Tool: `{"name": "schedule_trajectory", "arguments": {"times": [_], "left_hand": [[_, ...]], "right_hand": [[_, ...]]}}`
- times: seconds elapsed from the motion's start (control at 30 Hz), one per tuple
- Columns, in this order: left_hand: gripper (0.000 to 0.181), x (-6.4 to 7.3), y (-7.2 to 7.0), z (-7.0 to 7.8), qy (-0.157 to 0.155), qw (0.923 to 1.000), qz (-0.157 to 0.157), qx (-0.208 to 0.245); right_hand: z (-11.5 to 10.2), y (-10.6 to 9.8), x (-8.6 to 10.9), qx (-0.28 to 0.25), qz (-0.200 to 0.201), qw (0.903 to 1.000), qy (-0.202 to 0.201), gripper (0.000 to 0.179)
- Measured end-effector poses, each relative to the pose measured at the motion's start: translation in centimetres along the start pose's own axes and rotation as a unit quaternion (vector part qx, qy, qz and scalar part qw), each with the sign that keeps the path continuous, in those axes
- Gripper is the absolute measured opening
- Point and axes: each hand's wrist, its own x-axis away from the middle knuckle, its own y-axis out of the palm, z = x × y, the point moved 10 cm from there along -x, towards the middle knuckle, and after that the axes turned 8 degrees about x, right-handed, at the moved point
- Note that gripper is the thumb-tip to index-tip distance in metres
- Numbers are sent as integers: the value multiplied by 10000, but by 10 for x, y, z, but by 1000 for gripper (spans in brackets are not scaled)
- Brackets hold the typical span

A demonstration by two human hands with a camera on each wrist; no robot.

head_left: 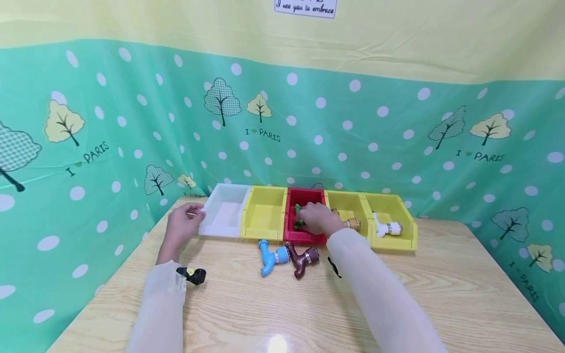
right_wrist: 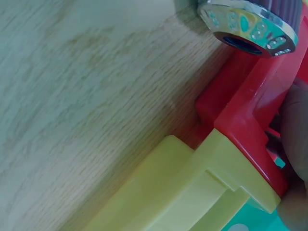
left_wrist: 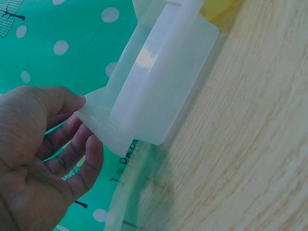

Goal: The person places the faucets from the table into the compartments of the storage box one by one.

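Observation:
My left hand (head_left: pixel 185 220) is at the left end of the bin row, thumb and fingers pinching the corner of the white bin (left_wrist: pixel 159 77). Over the red bin (head_left: pixel 306 241) my right hand (head_left: pixel 319 218) reaches down, its fingers curled at a green tap (head_left: pixel 297 215) inside. The hand covers the tap's right part. A blue tap (head_left: pixel 267 257) and a dark maroon tap (head_left: pixel 300 261) lie side by side on the table in front of the bins. Close up in the right wrist view are the red bin's wall (right_wrist: pixel 250 113) and the maroon tap's ribbed knob (right_wrist: pixel 284 12).
Left of the red bin stands a yellow bin (head_left: pixel 264 228). Two more yellow bins are to its right, holding an orange tap (head_left: pixel 352 224) and a white tap (head_left: pixel 388 229). A polka-dot curtain (head_left: pixel 309 127) hangs behind the wooden table (head_left: pixel 247 314).

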Motion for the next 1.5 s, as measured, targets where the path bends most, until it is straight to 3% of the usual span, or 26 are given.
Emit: {"name": "schedule_trajectory", "arguments": {"times": [0.2,0.53,1.17,1.5], "left_hand": [[34,0,1,1,-4,10000,2,21],[34,2,0,1,-83,10000,9,48],[35,3,0,1,-70,10000,7,35],[33,3,-1,1,75,10000,13,12]], "right_hand": [[3,0,0,-13,-31,10000,53,18],[1,-5,11,150,15,9999,-74,31],[1,-40,62,371,1082,9924,-443,37],[16,-50,90,163,1491,9885,-198,36]]}}
